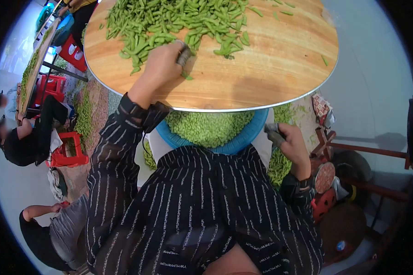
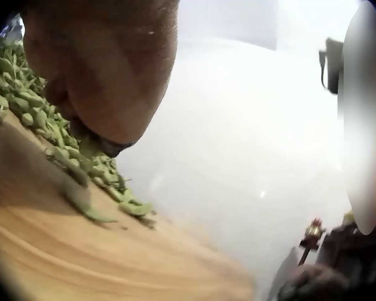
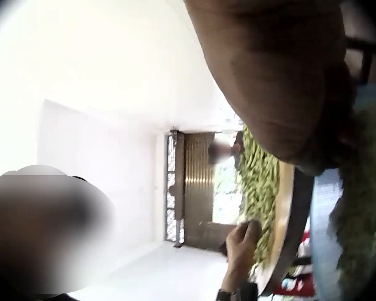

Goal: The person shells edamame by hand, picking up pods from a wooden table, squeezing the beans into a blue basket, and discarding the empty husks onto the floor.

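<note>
A big pile of green soybean pods (image 1: 170, 18) lies on the round wooden tabletop (image 1: 270, 68). My left hand (image 1: 163, 64) is at the pile's near edge with its fingers curled, and grey coverings wrap the fingertips. A single soybean pod (image 2: 91, 213) sticks out from those fingers, close over the wood. Below the table edge, my right hand (image 1: 293, 143) hovers beside the rim of a blue basin (image 1: 260, 126), its thumb and forefinger also covered in grey. Whether it holds anything I cannot tell. Shelled green beans (image 1: 211, 128) fill the basin.
More pods (image 1: 280, 167) lie on the floor to the right, near a wooden frame (image 1: 326, 140). On the left, people sit by another pod-covered table (image 1: 34, 68) with red stools (image 1: 69, 151). The tabletop's metal edge (image 1: 206, 110) overhangs the basin.
</note>
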A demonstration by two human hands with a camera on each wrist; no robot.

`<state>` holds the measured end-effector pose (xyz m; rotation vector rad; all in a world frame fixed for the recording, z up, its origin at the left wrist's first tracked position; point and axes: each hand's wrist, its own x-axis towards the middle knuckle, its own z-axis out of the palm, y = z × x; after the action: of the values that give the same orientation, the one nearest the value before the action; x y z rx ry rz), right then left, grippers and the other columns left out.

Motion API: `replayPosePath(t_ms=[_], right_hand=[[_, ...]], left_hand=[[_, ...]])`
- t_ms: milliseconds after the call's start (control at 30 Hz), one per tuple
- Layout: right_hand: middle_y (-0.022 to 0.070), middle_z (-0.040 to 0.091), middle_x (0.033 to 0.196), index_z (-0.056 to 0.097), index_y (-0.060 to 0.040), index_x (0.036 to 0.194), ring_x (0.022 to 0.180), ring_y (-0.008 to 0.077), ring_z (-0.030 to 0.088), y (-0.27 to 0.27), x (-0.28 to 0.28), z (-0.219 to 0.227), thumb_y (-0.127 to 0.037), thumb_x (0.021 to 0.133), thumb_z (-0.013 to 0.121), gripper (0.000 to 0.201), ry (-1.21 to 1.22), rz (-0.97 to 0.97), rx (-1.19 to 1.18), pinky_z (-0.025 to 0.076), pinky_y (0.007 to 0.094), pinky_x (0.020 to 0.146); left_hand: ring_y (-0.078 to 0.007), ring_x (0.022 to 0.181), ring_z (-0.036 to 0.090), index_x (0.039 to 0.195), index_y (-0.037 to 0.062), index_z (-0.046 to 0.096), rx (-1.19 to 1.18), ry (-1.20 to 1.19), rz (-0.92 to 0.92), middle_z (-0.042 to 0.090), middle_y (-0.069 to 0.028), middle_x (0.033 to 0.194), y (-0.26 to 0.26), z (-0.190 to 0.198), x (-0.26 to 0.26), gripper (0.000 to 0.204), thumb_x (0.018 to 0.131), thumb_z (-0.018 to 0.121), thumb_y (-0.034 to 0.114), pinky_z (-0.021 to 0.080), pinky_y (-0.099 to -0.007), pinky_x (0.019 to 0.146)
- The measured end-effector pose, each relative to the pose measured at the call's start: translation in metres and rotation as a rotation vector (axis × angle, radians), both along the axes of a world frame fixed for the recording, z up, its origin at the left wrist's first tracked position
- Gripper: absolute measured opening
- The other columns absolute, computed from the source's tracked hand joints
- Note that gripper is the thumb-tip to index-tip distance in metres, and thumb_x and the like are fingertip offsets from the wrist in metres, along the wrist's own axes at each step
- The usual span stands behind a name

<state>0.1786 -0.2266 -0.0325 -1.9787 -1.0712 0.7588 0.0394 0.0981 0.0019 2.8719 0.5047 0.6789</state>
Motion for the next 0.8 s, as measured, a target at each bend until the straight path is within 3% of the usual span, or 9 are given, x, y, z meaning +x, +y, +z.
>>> replayPosePath(t_ms=[33,100,200,333,400,467,600,733,800], right_hand=[[0.0083,0.049,0.059,0.056,0.0011,0.083,0.056,0.0105,0.044,0.013,-0.006,0.006,-0.01,0.075,0.059,0.015,0.127,0.01,0.097,0.038,0.0254,0.053],[0.0004,0.052,0.066,0.054,-0.0012,0.101,0.059,0.006,0.046,0.04,-0.023,0.018,-0.012,0.077,0.059,0.027,0.411,0.007,0.25,0.039,0.0218,0.054],[-0.0011,0.055,0.074,0.047,-0.0037,0.115,0.061,0.0041,0.048,0.08,-0.038,0.036,-0.01,0.077,0.058,0.041,0.782,0.109,0.354,0.039,0.0185,0.054],[-0.0007,0.054,0.074,0.05,-0.002,0.11,0.062,0.004,0.048,0.121,-0.048,0.044,-0.009,0.077,0.058,0.034,0.9,0.193,0.406,0.039,0.0183,0.054],[0.0009,0.055,0.072,0.052,-0.0015,0.101,0.061,0.0039,0.047,0.127,-0.05,0.041,-0.01,0.077,0.058,0.026,0.671,0.141,0.449,0.038,0.0178,0.053],[0.0008,0.055,0.071,0.054,-0.0017,0.096,0.061,0.0047,0.047,0.124,-0.051,0.034,-0.01,0.077,0.058,0.021,0.664,0.147,0.448,0.038,0.0192,0.053],[0.002,0.054,0.065,0.056,-0.002,0.085,0.059,0.007,0.046,0.094,-0.042,0.032,-0.011,0.077,0.058,0.012,0.374,0.126,0.362,0.039,0.0247,0.053],[0.0151,0.057,0.068,0.056,-0.0016,0.084,0.06,0.0283,0.052,0.018,0.005,0.016,-0.011,0.074,0.058,0.014,-0.114,0.262,-0.184,0.042,0.0308,0.056],[0.0205,0.057,0.075,0.056,-0.0005,0.083,0.071,0.039,0.052,-0.023,0.024,-0.007,-0.008,0.069,0.058,0.016,-0.341,0.25,-0.372,0.042,0.0387,0.061]], left_hand=[[-0.0294,0.062,0.057,0.078,0.0,0.054,-0.008,0.006,-0.003,0.057,-0.0169,0.066,-0.003,-0.001,-0.001,0.015,0.077,0.055,0.015,0.044,-0.0379,0.053],[-0.0159,0.059,0.054,0.088,0.0013,0.056,-0.816,-0.482,-0.151,0.059,-0.0049,0.07,-0.012,-0.002,-0.006,0.015,0.08,0.055,0.015,0.043,-0.0263,0.055],[-0.0073,0.069,0.053,0.09,-0.0026,0.056,-1.084,-0.427,-0.135,0.058,-0.0001,0.075,-0.047,0.021,-0.015,0.014,0.08,0.057,0.008,0.044,-0.0211,0.06],[-0.0076,0.067,0.054,0.088,-0.0026,0.057,-0.907,-0.398,-0.331,0.059,-0.0027,0.074,-0.072,0.016,-0.017,0.014,0.08,0.057,0.008,0.044,-0.0218,0.057],[-0.0143,0.063,0.057,0.088,-0.001,0.058,-0.84,-0.276,-0.292,0.06,-0.0068,0.071,-0.074,0.019,-0.025,0.013,0.079,0.057,0.007,0.044,-0.024,0.055],[-0.0241,0.061,0.058,0.089,0.0005,0.058,-0.283,-0.289,-0.384,0.059,-0.0119,0.069,-0.076,0.014,-0.029,0.014,0.076,0.056,0.006,0.045,-0.0277,0.052],[-0.0305,0.059,0.056,0.105,0.0023,0.051,-0.461,-0.307,-0.459,0.058,-0.0134,0.072,-0.099,0.002,-0.042,0.032,0.073,0.054,0.005,0.044,-0.0336,0.051],[-0.031,0.082,0.055,0.101,0.0028,0.051,-0.424,0.349,-0.612,0.056,-0.0156,0.096,-0.096,-0.017,-0.069,0.035,0.067,0.057,0.004,0.045,-0.038,0.065],[-0.0348,0.087,0.052,0.101,0.0047,0.054,-0.433,0.418,-0.654,0.052,-0.0192,0.101,-0.095,-0.045,-0.076,0.039,0.062,0.055,0.002,0.044,-0.0395,0.069]])
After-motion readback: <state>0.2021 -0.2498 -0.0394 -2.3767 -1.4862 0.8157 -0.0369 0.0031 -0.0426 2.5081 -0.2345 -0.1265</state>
